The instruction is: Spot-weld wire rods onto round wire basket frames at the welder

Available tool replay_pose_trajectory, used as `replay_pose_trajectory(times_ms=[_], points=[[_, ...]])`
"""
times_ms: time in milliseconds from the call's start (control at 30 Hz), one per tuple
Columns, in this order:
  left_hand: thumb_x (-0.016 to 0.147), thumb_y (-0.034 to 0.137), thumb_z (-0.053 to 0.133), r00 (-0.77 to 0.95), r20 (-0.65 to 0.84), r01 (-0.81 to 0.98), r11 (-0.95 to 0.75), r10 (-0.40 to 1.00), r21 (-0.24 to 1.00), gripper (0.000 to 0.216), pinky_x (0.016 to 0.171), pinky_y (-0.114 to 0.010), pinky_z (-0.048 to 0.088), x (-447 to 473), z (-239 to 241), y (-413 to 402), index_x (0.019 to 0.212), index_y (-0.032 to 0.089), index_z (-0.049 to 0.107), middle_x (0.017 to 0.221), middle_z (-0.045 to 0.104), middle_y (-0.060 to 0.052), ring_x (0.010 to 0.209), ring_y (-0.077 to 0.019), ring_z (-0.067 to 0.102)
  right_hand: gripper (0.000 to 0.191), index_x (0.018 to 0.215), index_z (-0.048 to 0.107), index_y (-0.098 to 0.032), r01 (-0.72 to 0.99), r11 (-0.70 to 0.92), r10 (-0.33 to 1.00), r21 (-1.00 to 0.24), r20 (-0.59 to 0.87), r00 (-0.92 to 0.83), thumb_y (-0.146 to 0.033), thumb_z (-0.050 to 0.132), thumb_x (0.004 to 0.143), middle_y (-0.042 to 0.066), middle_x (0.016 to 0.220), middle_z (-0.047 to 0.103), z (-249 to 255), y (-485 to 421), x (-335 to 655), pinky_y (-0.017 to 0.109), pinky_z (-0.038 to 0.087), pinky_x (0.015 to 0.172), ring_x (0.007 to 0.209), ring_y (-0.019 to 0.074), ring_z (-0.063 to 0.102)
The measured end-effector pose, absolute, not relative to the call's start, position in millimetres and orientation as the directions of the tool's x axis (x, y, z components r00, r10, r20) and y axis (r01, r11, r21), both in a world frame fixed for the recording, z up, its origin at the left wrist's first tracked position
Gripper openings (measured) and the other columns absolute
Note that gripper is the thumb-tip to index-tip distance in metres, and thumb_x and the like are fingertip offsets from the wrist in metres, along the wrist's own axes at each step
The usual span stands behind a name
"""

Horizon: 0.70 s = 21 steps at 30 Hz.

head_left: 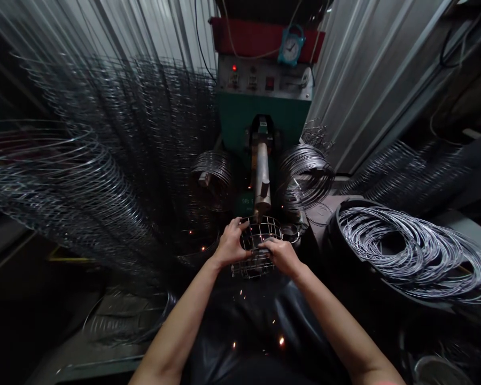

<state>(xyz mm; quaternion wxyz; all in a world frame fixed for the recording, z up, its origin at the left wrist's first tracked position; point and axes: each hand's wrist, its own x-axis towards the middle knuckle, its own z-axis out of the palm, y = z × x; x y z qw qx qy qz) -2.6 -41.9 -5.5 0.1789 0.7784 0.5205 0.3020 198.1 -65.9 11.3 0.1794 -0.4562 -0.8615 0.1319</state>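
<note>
1. Bare forearms (184, 321) reach forward over a dark, glossy lap covering (300, 321), with bright sparks (281, 340) showing in front of it.
2. Between the two hands, a wire basket (258, 263) is held just below the tip of a thick metal arm (262, 179) on a green machine (233, 117). No surface visibly carries it, and contact with the tip cannot be told for certain.
3. On its left side, the left hand (229, 243) grasps the wires, thumb laid inward along the near part, other fingers reaching toward the far rim.
4. At its near right, the right hand (282, 255) grips with bent fingers; how the thumb sits underneath is hidden.
5. Judging by the thin metal rods, it should feel light and stiff with slight spring, smooth enough to slip; single wires might bend and bare ends could prick.
6. Best holds would be opposite sides of the near rim, away from the arm's tip, where sparks suggest heat.
7. Loose wire rings (361, 230) overhang the right edge of a black tub (344, 259).
</note>
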Motion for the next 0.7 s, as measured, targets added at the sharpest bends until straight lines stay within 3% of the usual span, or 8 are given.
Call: replay_pose_trajectory(times_ms=[167,267,367,433,500,567,633,700], points=[[0.048,0.032,0.081,0.227,0.286,0.712,-0.359,0.931,0.603,0.086,0.107,-0.050,0.031,-1,-5,-29,0.126,0.019,0.048,0.139,0.036,-0.015,0.131,-0.0353,0.032,0.029,0.102,0.067,-0.025,0.782,0.507,0.860,-0.362,0.157,-0.485,-0.009,0.056,0.080,0.004,0.099,0.068,20,-52,193,0.024,0.047,0.074,0.089,0.0184,0.064],[0.047,0.037,0.082,0.192,0.249,0.709,-0.310,0.949,0.634,0.086,0.106,-0.046,0.033,-1,-5,-19,0.125,0.019,0.049,0.136,0.039,-0.014,0.129,-0.0340,0.036,0.021,0.097,0.067,-0.025,0.793,0.453,0.891,-0.406,0.181,-0.416,-0.015,0.058,0.081,0.004,0.102,0.066,22,-44,188,0.026,0.048,0.073,0.089,0.0190,0.064],[0.046,0.039,0.082,0.164,0.243,0.708,-0.285,0.956,0.646,0.088,0.106,-0.044,0.035,0,-7,-15,0.125,0.018,0.048,0.137,0.038,-0.014,0.129,-0.0333,0.036,0.026,0.105,0.062,-0.024,0.730,0.376,0.923,-0.571,0.297,-0.243,-0.021,0.062,0.079,0.006,0.109,0.061,15,-50,190,0.028,0.048,0.076,0.091,0.0191,0.061],[0.046,0.037,0.083,0.146,0.256,0.715,-0.281,0.955,0.640,0.089,0.107,-0.045,0.033,0,-8,-14,0.126,0.018,0.048,0.138,0.036,-0.014,0.130,-0.0339,0.033,0.028,0.103,0.059,-0.020,0.603,0.297,0.946,-0.741,0.315,-0.078,-0.027,0.063,0.077,0.006,0.100,0.061,7,-62,195,0.030,0.047,0.076,0.088,0.0190,0.059],[0.044,0.036,0.084,0.125,0.274,0.724,-0.276,0.954,0.632,0.090,0.107,-0.046,0.031,-1,-8,-9,0.125,0.018,0.048,0.139,0.036,-0.014,0.131,-0.0345,0.032,0.022,0.091,0.058,-0.018,0.390,0.144,0.984,-0.910,0.173,0.041,-0.035,0.060,0.077,0.002,0.080,0.059,-1,-76,201,0.027,0.047,0.065,0.073,0.0163,0.057],[0.045,0.036,0.084,0.095,0.267,0.732,-0.249,0.959,0.634,0.088,0.107,-0.046,0.032,-1,-7,-1,0.124,0.018,0.049,0.139,0.037,-0.014,0.131,-0.0348,0.032,0.022,0.084,0.056,-0.017,0.097,-0.086,0.995,-0.992,-0.079,0.065,-0.039,0.057,0.078,-0.002,0.065,0.051,-7,-89,208,0.022,0.039,0.048,0.056,0.0113,0.048],[0.046,0.038,0.083,0.070,0.242,0.745,-0.212,0.968,0.633,0.087,0.106,-0.045,0.033,-1,-4,7,0.124,0.018,0.049,0.139,0.037,-0.015,0.131,-0.0341,0.033,0.023,0.087,0.058,-0.016,-0.193,-0.289,0.954,-0.938,-0.299,0.023,-0.035,0.059,0.075,-0.004,0.062,0.047,-12,-99,214,0.017,0.028,0.040,0.049,0.0077,0.041],[0.048,0.040,0.082,0.067,0.219,0.761,-0.192,0.973,0.619,0.086,0.106,-0.042,0.033,-1,1,12,0.124,0.017,0.049,0.139,0.036,-0.015,0.131,-0.0326,0.032,0.025,0.091,0.060,-0.013,-0.396,-0.397,0.906,-0.828,-0.421,-0.027,-0.026,0.064,0.069,-0.003,0.064,0.047,-15,-105,221,0.015,0.024,0.037,0.049,0.0062,0.041]])
